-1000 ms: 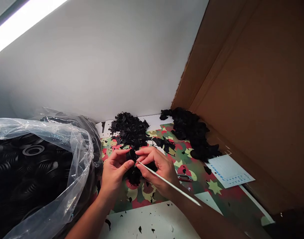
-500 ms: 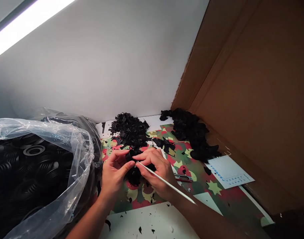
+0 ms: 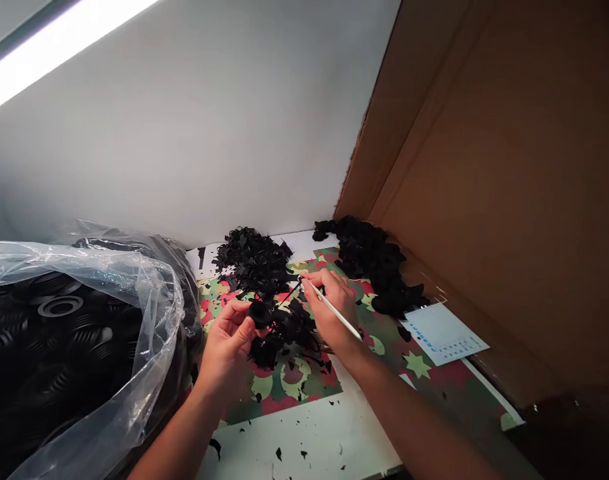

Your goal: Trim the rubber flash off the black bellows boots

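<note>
My left hand (image 3: 225, 347) is closed on a round black ribbed rubber bellows (image 3: 260, 312), its open end turned up towards me. Thumb and fingertips grip it at the side. To the right and a little higher, my right hand (image 3: 333, 308) is closed round a slim white pen-like stick (image 3: 340, 317). A thin dark strip (image 3: 289, 292) runs from the right fingertips down towards the bellows; whether it is still joined there I cannot tell. Beneath the hands lie black scraps (image 3: 292, 327) on a camouflage-patterned sheet (image 3: 307, 390).
A clear plastic bag (image 3: 157, 320) full of black ribbed rubber parts (image 3: 29, 353) stands at left. Heaps of black shreds (image 3: 254, 260) and black pieces (image 3: 367, 257) lie at the back. A white card (image 3: 447, 335) rests beside the cardboard wall (image 3: 494, 200).
My right hand has moved up and right, away from the bellows, with the stick still in it. The bellows stays in my left hand, and a thin strip now shows between the hands.
</note>
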`<act>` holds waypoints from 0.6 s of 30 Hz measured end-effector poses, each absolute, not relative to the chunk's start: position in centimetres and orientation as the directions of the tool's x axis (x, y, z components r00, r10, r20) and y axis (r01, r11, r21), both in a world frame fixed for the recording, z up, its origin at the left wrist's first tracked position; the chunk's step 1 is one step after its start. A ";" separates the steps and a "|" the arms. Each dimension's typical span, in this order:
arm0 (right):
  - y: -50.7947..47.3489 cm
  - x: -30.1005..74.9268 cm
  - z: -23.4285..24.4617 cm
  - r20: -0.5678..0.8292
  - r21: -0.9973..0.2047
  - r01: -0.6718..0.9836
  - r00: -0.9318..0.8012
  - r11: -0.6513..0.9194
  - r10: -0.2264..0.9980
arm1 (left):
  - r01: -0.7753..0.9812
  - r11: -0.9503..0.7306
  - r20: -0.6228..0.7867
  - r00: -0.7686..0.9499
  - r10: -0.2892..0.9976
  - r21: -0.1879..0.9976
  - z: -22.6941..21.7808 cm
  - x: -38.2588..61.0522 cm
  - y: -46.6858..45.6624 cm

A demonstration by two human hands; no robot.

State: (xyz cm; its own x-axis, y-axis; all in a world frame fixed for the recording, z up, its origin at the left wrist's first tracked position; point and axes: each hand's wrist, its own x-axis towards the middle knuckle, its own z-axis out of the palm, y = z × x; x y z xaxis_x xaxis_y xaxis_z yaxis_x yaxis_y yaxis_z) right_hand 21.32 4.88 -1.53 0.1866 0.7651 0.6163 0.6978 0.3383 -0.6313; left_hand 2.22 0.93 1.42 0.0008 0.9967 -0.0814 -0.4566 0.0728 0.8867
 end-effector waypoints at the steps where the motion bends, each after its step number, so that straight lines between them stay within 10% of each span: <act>1: 5.1 21.4 -1.7 0.590 -0.630 0.715 0.188 0.303 0.785 | -0.469 0.085 -0.092 0.010 0.996 0.879 1.4 2.2 0.9; 18: 6.6 23.5 -2.3 0.384 -0.737 0.664 0.252 0.131 0.888 | -0.572 -0.103 0.046 -0.113 0.993 0.814 2.5 1.7 0.9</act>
State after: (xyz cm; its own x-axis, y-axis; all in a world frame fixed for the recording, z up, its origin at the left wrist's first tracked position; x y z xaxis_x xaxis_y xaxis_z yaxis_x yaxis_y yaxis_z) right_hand 23.47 6.62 -2.34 0.2517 0.8883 0.3841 0.6636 0.1305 -0.7366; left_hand 1.68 0.85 2.52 -0.1131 0.9925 0.0458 -0.5722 -0.1028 0.8137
